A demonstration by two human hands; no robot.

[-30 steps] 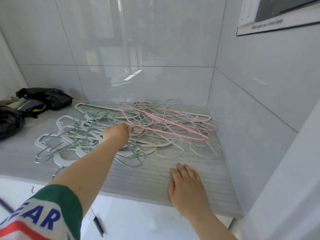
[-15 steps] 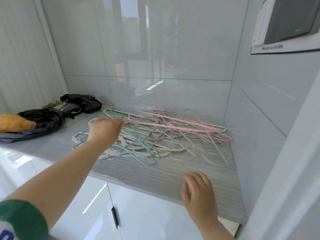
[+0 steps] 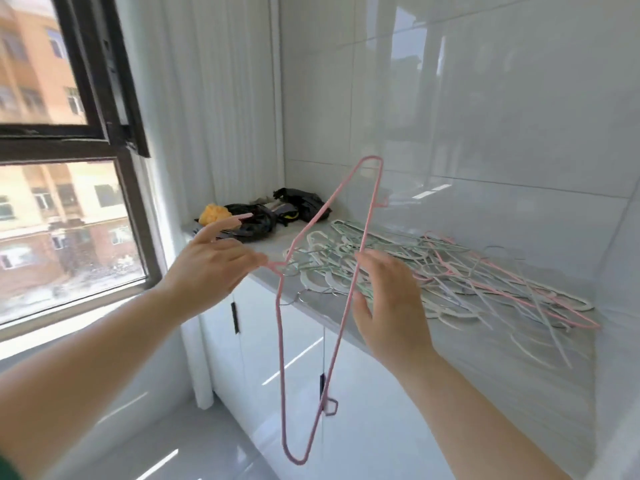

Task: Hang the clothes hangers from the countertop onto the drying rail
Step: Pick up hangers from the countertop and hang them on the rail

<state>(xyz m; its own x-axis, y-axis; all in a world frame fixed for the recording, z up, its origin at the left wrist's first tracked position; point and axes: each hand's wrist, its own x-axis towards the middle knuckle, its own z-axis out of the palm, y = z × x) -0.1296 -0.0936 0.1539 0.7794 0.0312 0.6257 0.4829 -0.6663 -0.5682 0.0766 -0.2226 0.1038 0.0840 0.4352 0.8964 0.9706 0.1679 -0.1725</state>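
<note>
A thin pink wire clothes hanger (image 3: 280,341) is held up in the air in front of the bench, turned on end so that one shoulder corner points up toward the glossy white tiled wall (image 3: 485,116) and the other hangs low before the white cabinet doors (image 3: 363,410). The left hand (image 3: 211,268) pinches it at the neck, with the hook poking out past the index finger. The right hand (image 3: 391,306) is spread and relaxed just to the right, its fingertips (image 3: 363,258) at the hanger's long straight bar; whether they touch the wire I cannot tell.

On the grey wood-grain bench (image 3: 502,368) behind the hands lies a tangled heap of pale green, white and pink wire hangers (image 3: 433,271), reaching from the near edge to the far right corner. At the far left end of the bench sit crumpled black bags (image 3: 256,220) with a small orange bundle (image 3: 214,213) beside them. A black-framed window (image 3: 131,202) fills the left.
</note>
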